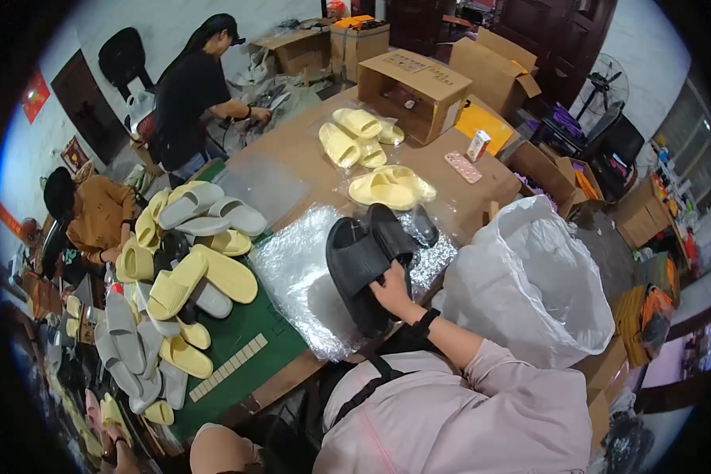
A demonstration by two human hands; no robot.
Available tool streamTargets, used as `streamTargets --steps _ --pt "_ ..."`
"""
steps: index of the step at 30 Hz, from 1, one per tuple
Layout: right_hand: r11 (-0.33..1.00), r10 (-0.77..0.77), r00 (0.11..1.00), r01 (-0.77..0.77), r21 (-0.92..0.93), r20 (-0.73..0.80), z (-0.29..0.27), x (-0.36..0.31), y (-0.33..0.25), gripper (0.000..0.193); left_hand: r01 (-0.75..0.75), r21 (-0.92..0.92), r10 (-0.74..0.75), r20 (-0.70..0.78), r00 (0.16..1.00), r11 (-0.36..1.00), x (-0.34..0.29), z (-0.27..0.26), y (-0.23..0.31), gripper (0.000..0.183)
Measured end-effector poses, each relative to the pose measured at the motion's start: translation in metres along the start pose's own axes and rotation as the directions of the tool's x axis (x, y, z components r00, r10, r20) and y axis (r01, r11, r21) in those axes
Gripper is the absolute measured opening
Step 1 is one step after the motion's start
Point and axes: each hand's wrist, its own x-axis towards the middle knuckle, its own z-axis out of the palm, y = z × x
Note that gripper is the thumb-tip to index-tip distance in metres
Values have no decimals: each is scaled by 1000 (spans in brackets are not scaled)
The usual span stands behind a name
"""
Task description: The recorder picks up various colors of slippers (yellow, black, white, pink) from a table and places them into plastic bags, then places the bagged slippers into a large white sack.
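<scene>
My right hand [393, 292], with a dark band on its wrist, is closed on a pair of black slide slippers [354, 268]. The slippers lie above a stack of clear plastic bags [296, 276] at the table's near edge; I cannot tell whether they touch it. A further black slipper [423, 229] shows just beyond them. My left hand is not in view. To the left, yellow slippers [227, 273] and grey slippers [241, 216] are heaped on a green mat [280, 336]. Bagged yellow slippers [391, 187] lie beyond the black pair.
A large white sack [529, 276] stands open at the right. An open cardboard box [411, 83], a phone [463, 167] and a small carton [478, 144] sit farther back. One person [193, 95] works at the far left, another person [99, 213] nearer on the left.
</scene>
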Motion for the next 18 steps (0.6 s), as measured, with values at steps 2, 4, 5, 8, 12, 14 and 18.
streamTargets --steps 2,4,5,8,12,14,18 --pt "1000 -21 1000 21 -14 8 5 -1 12 29 0 33 -1 35 999 999 -10 -4 -1 25" --pt "999 -37 999 37 -7 3 7 -1 13 30 -2 66 -2 67 998 998 -20 -7 -3 24" --pt "1000 2 999 -2 1 46 2 0 3 32 -2 83 -5 84 996 997 -25 -9 -3 24" --pt "1000 18 998 -19 12 67 3 -2 0 34 -4 119 -13 135 991 993 -38 -14 -4 23" --pt "1000 22 1000 -21 -19 17 0 -4 5 33 -8 121 -17 204 979 993 -53 -14 -9 22" --pt "995 70 997 -70 69 14 -4 -2 13 34 -11 113 -17 242 970 994 -55 -13 -12 21" --pt "888 107 994 -88 450 -17 -24 9 14 39 -57 139 11 310 951 989 -54 -15 -22 20"
